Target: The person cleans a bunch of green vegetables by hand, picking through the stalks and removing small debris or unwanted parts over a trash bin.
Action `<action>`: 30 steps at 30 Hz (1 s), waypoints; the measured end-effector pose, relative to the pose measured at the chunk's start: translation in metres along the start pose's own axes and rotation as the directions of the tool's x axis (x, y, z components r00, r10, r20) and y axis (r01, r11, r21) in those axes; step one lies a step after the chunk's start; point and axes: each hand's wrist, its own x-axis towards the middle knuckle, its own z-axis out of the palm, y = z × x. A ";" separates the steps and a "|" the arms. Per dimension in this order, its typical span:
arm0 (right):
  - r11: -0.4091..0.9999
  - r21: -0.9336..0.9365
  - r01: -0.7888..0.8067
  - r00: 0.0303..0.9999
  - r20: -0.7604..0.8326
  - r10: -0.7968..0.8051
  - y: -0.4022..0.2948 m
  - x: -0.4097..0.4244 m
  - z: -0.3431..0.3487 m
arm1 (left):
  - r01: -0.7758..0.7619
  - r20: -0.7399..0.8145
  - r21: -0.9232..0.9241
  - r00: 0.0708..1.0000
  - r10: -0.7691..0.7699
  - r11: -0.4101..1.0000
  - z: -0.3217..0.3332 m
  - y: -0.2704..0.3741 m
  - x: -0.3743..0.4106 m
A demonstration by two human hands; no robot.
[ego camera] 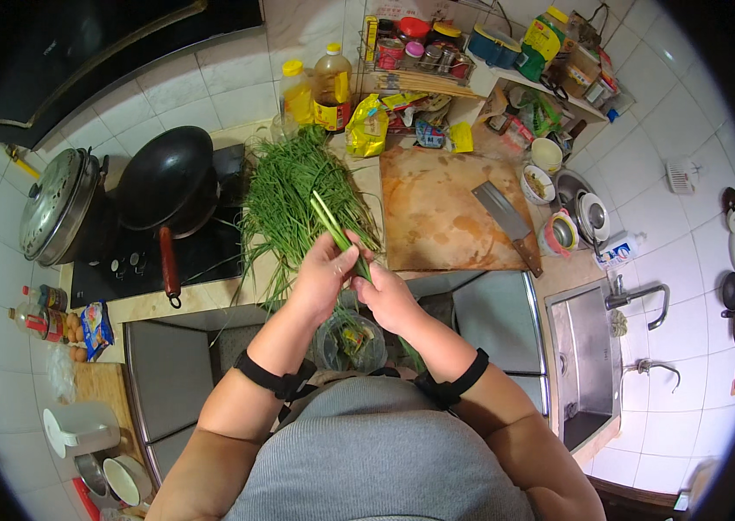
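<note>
Both hands are together before my body, over the counter's front edge. My left hand (325, 277) grips a few green stalks with pale ends (330, 218), which point up and away from me. Close beside it on the right, my right hand (386, 296) has its fingers closed on the lower green part of the same stalks. Just beyond the hands, a large heap of long leafy greens (302, 189) lies on the counter. A clear plastic bin (351, 342) with scraps in it stands below the hands.
Right of the greens, a cleaver (503, 211) lies on a stained wooden cutting board (445, 195). A black wok (166, 176) with a red handle sits on the stove at left. Bowls (537, 184) stand right of the board, near a steel sink (585, 365). Oil bottles (333, 88) stand behind.
</note>
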 end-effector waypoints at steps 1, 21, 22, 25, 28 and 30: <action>0.999 0.020 -0.037 0.999 0.020 0.037 -0.001 0.000 -0.001 | 0.013 0.007 0.037 1.000 -0.013 0.999 -0.003 -0.010 0.001; 0.986 -0.075 -0.150 0.989 0.004 0.151 0.028 -0.007 -0.016 | 0.164 0.017 -0.208 0.986 -0.164 0.964 -0.004 -0.023 0.026; 0.983 -0.077 -0.168 0.986 -0.005 0.168 0.028 -0.008 -0.019 | 0.174 0.037 -0.201 0.985 -0.170 0.964 -0.005 -0.028 0.029; 0.975 -0.135 -0.177 0.984 -0.025 0.175 0.030 -0.007 -0.028 | 0.212 -0.002 -0.169 0.977 -0.215 0.962 0.003 -0.042 0.045; 0.958 -0.208 -0.198 0.980 -0.023 0.197 0.039 -0.002 -0.041 | 0.249 -0.010 -0.216 0.966 -0.258 0.944 0.010 -0.057 0.062; 0.964 -0.202 -0.171 0.985 0.001 0.174 0.055 0.001 -0.052 | 0.284 0.019 -0.275 0.957 -0.290 0.919 0.016 -0.064 0.072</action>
